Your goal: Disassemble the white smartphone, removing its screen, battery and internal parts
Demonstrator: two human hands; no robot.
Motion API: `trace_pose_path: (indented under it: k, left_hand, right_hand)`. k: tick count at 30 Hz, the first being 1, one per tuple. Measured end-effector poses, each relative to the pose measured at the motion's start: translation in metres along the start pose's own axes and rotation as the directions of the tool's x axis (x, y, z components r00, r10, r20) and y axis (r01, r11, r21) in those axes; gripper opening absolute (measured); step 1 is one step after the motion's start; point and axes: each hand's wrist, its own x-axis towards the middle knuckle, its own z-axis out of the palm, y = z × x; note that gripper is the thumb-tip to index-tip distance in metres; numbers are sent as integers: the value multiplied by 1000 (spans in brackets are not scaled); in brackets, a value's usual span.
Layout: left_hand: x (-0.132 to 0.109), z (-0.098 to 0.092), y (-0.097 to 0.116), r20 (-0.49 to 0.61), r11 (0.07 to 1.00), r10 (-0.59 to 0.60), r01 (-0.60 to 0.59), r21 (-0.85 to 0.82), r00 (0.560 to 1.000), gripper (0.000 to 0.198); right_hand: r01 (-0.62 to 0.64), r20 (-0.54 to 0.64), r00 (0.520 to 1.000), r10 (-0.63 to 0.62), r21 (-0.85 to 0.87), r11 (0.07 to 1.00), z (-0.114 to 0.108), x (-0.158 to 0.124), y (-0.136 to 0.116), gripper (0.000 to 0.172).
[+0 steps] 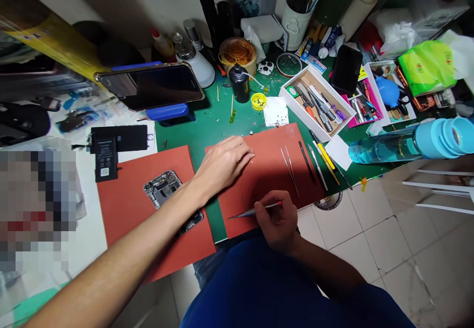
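My left hand (224,161) reaches across the red mat (266,180), fingers curled and pinched down at a tiny part near its top edge. My right hand (277,219) sits at the mat's near edge, closed round a thin screwdriver (252,212) with a red band, tip pointing left. An opened phone body (166,192) lies on a second red mat (140,219) under my left forearm. Tweezers (289,169) lie on the first mat to the right.
A phone (150,86) leans on a blue stand at the back. A black battery and screen part (111,145) lie left. A white tool tray (314,102), black bottle (240,83), yellow cap (258,101), pen cup (296,24) and blue water bottle (411,143) crowd the green bench.
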Motion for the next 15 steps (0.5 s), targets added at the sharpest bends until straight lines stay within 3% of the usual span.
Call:
trace_pose_path:
  k: [9, 15]
  left_hand:
    - [-2, -13, 3, -79, 990, -59, 48, -135, 995, 25]
    - [-4, -8, 6, -15, 994, 3, -4, -114, 1000, 26]
  right_hand:
    - [-13, 18, 1000, 13, -11, 1000, -1, 1, -1, 17]
    - [-20, 18, 1000, 20, -5, 1000, -1, 2, -2, 17]
